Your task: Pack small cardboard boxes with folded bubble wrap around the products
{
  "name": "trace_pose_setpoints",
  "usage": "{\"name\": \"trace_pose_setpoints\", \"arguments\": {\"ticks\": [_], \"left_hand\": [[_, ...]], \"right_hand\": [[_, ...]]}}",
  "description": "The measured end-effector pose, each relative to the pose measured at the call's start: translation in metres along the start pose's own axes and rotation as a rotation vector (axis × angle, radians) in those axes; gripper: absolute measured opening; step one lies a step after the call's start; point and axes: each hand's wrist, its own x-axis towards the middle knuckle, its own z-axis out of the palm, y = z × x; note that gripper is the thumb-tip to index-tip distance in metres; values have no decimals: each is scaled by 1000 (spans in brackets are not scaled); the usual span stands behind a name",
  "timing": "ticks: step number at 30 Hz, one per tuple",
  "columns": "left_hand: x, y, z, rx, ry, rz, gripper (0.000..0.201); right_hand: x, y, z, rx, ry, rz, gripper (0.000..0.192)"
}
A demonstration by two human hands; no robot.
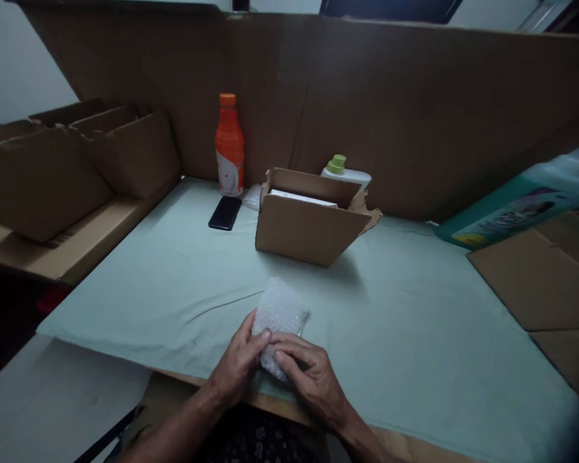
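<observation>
Near the table's front edge, both hands hold a bubble-wrapped packet (280, 308), flat and whitish, its contents not readable through the wrap. My left hand (238, 360) grips its left side, thumb across the front. My right hand (313, 376) is closed on its lower right part, with the thumb and bent fingers pressed on the wrap. Beyond the packet stands an open cardboard box (302, 228) with a white flat item (303, 197) showing inside it.
An orange bottle (230, 151) and a black phone (224, 213) are at the back left. Behind the box stands a white bottle with a green cap (336, 164). Cardboard boxes (38, 173) line the left; a green liquid jug (516, 202) and cardboard (535, 276) are right. Pale cloth (415, 334) covers the table.
</observation>
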Motion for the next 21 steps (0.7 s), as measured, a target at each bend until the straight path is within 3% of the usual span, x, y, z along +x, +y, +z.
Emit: {"name": "trace_pose_setpoints", "arguments": {"ticks": [3, 10, 16, 21], "left_hand": [[-8, 3, -5, -59, 73, -14, 60], [-18, 10, -9, -196, 61, 44, 38], [-18, 6, -18, -179, 112, 70, 47], [-27, 9, -11, 15, 143, 90, 46]], "right_hand": [[-4, 2, 11, 28, -16, -13, 18], [-10, 0, 17, 131, 71, 63, 15], [-13, 9, 26, 304, 92, 161, 26], [-6, -1, 32, 56, 117, 84, 51]]}}
